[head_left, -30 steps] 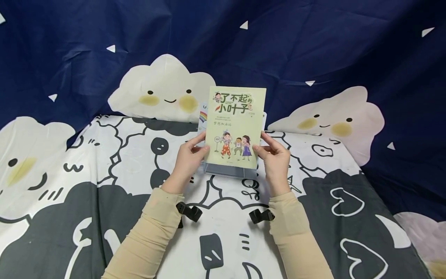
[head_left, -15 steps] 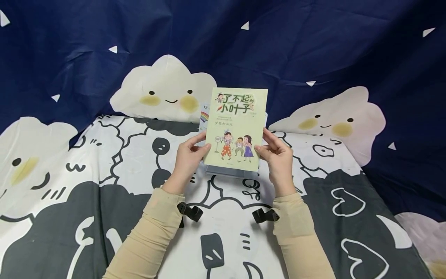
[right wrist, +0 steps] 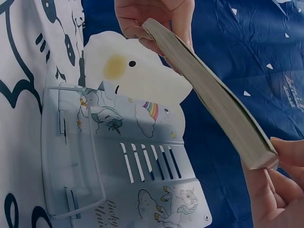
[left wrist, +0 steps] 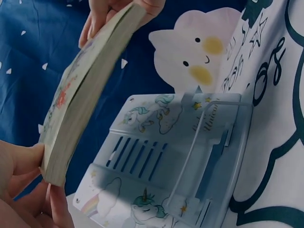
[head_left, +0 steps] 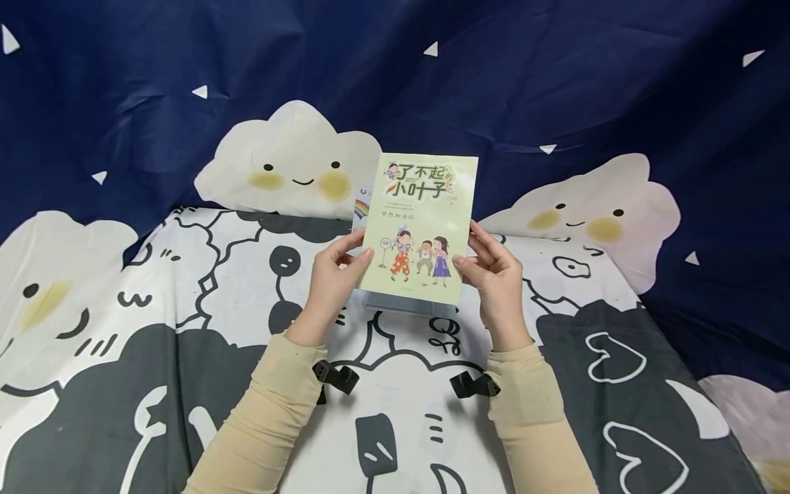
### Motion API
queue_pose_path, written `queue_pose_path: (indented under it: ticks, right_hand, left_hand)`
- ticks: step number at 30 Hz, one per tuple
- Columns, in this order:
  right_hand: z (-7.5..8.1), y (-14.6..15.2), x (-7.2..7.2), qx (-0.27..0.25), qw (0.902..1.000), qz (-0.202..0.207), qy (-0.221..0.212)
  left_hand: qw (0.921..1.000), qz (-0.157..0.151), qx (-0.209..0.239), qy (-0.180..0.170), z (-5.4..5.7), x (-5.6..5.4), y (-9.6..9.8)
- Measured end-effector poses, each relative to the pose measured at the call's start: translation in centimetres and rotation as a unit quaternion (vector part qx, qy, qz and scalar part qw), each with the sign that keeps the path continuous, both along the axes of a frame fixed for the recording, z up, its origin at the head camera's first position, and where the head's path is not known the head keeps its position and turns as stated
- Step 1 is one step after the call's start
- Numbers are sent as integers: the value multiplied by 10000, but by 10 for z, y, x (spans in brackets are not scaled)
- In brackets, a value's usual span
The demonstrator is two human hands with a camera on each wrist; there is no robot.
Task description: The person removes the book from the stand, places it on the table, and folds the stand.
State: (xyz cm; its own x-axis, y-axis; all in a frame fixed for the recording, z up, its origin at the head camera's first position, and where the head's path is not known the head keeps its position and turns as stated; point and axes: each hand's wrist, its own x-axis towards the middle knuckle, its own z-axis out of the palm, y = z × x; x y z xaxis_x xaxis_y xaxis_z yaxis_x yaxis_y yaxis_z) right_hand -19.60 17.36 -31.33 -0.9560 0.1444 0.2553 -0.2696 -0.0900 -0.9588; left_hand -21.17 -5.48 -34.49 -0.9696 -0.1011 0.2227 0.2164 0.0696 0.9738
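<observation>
Directly behind the held book [head_left: 422, 226] stands a unicorn-printed bookstand [left wrist: 180, 156].

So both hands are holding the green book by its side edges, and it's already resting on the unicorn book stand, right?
Not quite. Both hands, left and right, hold the green book by its side edges, but the wrist views show it lifted clear of the unicorn book stand, not resting on it.

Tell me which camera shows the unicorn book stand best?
The left wrist view: the book stand fills it, showing unicorns, slots and wire holder. The right wrist view shows it nearly as well, with its rainbow. In the head view the book hides most of it; only its edges peek out.
</observation>
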Motion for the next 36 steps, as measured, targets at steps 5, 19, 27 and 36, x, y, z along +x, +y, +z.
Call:
queue_pose_path:
  ticks: [5, 19, 27, 36]
  right_hand:
    - [4, 0, 3, 148, 9998, 77, -69]
    - [2, 6, 22, 516, 9961, 679, -220]
    - [1, 9, 33, 615, 9932, 818, -556]
    - [-8, 12, 41, 759, 9876, 1095, -828]
  left_hand:
    - [9994, -322, 86, 96, 4, 3, -3]
    - [9937, -950, -486, 355, 12, 15, -21]
    - [9903, -1177, -655, 331, 10, 22, -26]
    - [9863, -1370, -913, 88, 2, 31, -33]
